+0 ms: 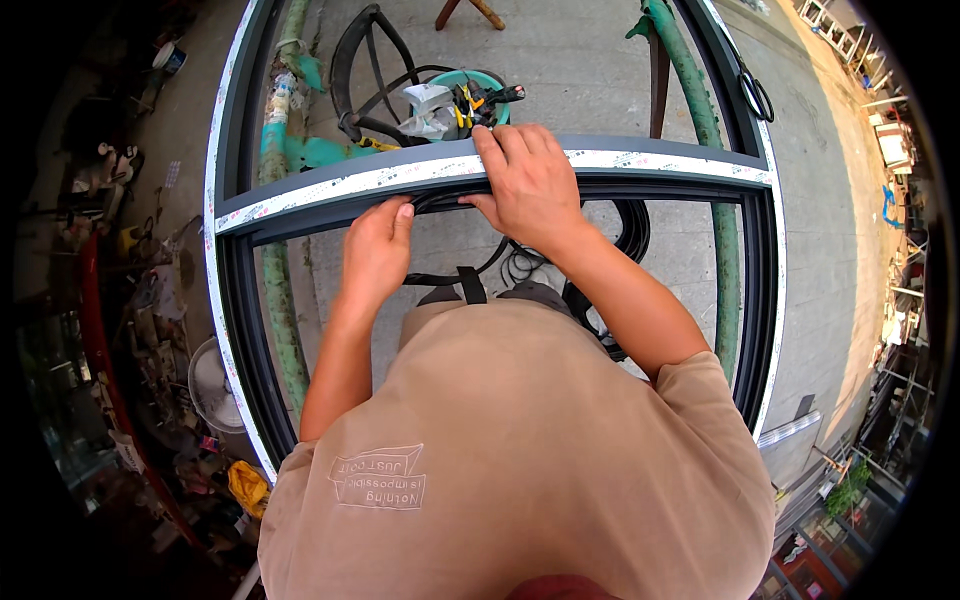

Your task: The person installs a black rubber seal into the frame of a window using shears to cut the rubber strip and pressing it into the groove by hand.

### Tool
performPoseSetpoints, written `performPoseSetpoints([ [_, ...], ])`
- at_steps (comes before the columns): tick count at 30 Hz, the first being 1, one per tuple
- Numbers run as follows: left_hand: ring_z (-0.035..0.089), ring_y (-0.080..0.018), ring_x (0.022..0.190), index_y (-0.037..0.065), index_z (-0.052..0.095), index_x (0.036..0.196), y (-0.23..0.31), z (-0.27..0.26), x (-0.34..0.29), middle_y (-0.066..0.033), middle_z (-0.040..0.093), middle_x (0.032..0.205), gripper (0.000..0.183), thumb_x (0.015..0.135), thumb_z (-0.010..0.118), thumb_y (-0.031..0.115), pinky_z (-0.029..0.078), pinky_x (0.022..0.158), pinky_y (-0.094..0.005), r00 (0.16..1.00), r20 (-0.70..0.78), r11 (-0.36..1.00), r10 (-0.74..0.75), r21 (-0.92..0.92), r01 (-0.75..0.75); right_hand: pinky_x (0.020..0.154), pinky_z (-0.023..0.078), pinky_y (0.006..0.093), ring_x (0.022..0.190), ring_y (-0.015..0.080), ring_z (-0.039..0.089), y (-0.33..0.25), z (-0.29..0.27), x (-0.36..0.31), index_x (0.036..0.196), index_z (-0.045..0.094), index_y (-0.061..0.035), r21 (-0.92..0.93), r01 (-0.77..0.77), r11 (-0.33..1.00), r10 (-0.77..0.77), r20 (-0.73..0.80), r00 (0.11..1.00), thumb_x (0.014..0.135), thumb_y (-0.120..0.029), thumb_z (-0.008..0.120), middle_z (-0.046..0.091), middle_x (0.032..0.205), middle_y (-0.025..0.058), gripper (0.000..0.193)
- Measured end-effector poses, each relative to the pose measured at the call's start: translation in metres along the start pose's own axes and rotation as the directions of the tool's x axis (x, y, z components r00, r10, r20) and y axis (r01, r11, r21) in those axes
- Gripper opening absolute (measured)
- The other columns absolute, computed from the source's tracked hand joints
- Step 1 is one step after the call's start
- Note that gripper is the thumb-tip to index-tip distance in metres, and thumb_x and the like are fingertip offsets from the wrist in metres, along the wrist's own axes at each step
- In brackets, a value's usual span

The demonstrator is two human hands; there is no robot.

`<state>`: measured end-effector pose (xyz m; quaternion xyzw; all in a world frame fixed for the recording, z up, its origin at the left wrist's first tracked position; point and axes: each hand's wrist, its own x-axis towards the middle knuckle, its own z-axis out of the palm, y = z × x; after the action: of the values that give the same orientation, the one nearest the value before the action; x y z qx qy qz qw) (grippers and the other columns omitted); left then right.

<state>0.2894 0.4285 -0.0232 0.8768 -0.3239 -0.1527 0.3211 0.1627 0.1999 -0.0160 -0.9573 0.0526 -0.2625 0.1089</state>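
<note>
A dark grey metal window frame (760, 300), its faces covered with printed white film, lies in front of me. Its crossbar (350, 178) runs from left to right. My right hand (530, 190) grips this bar, fingers over its top and thumb below. At the bar's near edge, my left hand (376, 252) has its fingers closed on a thin black rubber strip (440, 202); its fingertips are partly hidden. The strip shows between both hands along the groove. More of it lies in a loose coil (634, 240) below the frame.
Green pipes (276, 270) run under the frame on the left and right. Past the crossbar, a teal bucket (470, 80) holds tools and white plastic. A black chair-like frame (345, 75) stands beside it. A fan (215, 385) and clutter lie at left; scissors (757, 95) rest on the right rail.
</note>
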Motion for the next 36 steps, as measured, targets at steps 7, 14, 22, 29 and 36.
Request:
performPoseSetpoints([
  [7,0.073,-0.0519,0.115,-0.002,0.078,0.128,0.005,0.004,-0.001,-0.0304,0.079,0.12,0.037,0.116,0.061,0.029,0.057,0.099,-0.0536,0.998,-0.063,1.0,-0.027,-0.005,0.027,0.11,0.052,0.0513,0.121,0.0393,0.067,-0.004,0.005,0.001,0.146,0.064,0.0015,-0.014,-0.016,1.0,0.016,0.006,1.0,0.075,-0.038,0.099,0.071,0.129,0.0179,0.089],
  [14,0.074,-0.0527,0.113,-0.003,0.078,0.127,0.004,0.003,-0.001,-0.0311,0.078,0.117,0.037,0.117,0.06,0.028,0.058,0.097,-0.053,0.998,-0.064,1.0,-0.021,0.006,0.022,0.109,0.05,0.0496,0.118,0.0361,0.068,-0.023,0.02,0.015,0.141,0.066,-0.001,0.014,-0.013,1.0,0.013,-0.002,1.0,0.072,-0.039,0.101,0.07,0.125,0.0151,0.086],
  [22,0.073,-0.0542,0.102,0.0,0.08,0.116,0.016,0.001,0.002,-0.0312,0.077,0.104,0.034,0.115,0.061,0.027,0.057,0.089,-0.0578,0.997,-0.062,0.999,-0.053,-0.005,0.053,0.109,0.05,0.0479,0.12,0.0347,0.067,-0.027,0.017,0.014,0.141,0.064,-0.0011,0.002,-0.062,0.998,0.062,0.025,0.998,0.072,-0.036,0.101,0.069,0.126,0.0147,0.085],
  [29,0.071,-0.0437,0.086,-0.001,0.079,0.122,0.001,0.001,0.005,-0.0269,0.074,0.094,0.036,0.118,0.059,0.029,0.056,0.085,-0.0475,0.994,0.024,0.992,-0.108,-0.067,0.109,0.126,0.045,0.0513,0.132,0.0357,0.065,0.013,-0.012,-0.006,0.161,0.058,-0.0058,-0.082,0.033,0.996,-0.026,0.094,0.995,0.08,-0.033,0.098,0.069,0.139,0.0155,0.094],
  [36,0.07,-0.0299,0.087,-0.003,0.079,0.126,-0.019,0.005,0.008,-0.0222,0.077,0.096,0.038,0.12,0.057,0.028,0.055,0.088,-0.0425,0.986,0.059,0.985,-0.154,-0.067,0.158,0.129,0.043,0.0573,0.133,0.0348,0.066,0.082,-0.058,-0.06,0.154,0.066,-0.0122,-0.155,-0.105,0.982,0.107,0.005,0.994,0.079,-0.048,0.098,0.07,0.137,0.0139,0.089],
])
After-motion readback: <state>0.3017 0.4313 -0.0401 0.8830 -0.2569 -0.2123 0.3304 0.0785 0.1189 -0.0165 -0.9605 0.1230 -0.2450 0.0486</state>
